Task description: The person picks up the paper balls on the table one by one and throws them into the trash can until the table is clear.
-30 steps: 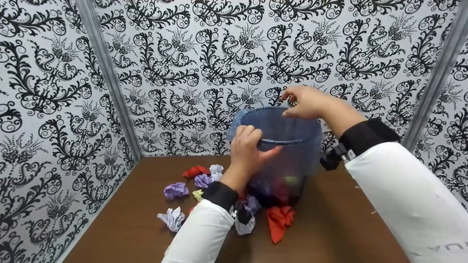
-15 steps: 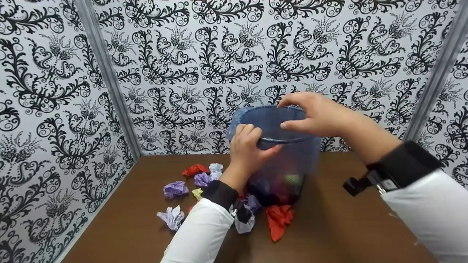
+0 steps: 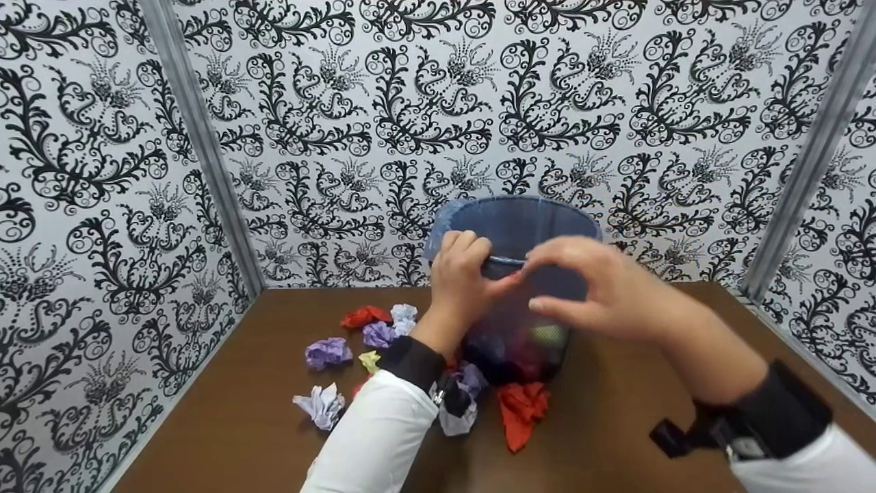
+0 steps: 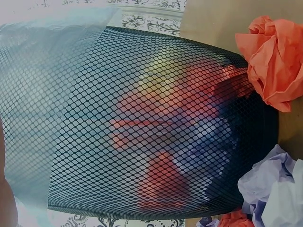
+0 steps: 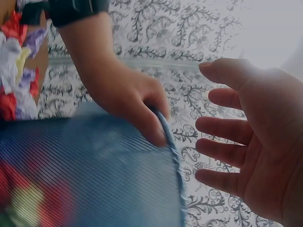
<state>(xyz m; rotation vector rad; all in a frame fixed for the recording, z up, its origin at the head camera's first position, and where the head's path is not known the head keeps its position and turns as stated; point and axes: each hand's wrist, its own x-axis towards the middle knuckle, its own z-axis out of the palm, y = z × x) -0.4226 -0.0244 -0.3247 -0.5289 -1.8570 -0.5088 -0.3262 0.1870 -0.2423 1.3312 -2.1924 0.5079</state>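
Observation:
A black mesh wastebasket (image 4: pixel 142 118) with a blue plastic liner (image 3: pixel 513 222) folded over its rim stands on the table. My left hand (image 3: pixel 465 274) grips the near left of the rim, fingers over the edge and thumb outside. My right hand (image 3: pixel 602 287) is in front of the basket's near right side, thumb and fingers apart. In the right wrist view the right hand (image 5: pixel 255 127) has its fingers spread and nothing in them. Red, yellow and blue-purple crumpled paper shows through the mesh. A red crumpled paper (image 3: pixel 523 411) lies at the basket's foot.
Left of the basket lie several crumpled papers on the brown table (image 3: pixel 226 411): a red one (image 3: pixel 365 316), a purple one (image 3: pixel 328 353), a yellow one (image 3: pixel 369 361) and a white one (image 3: pixel 321 407). Patterned wall panels (image 3: pixel 438 103) rise behind.
My right hand has come from over the basket's opening toward me and down, to the front of its near side. The left hand keeps its hold on the rim.

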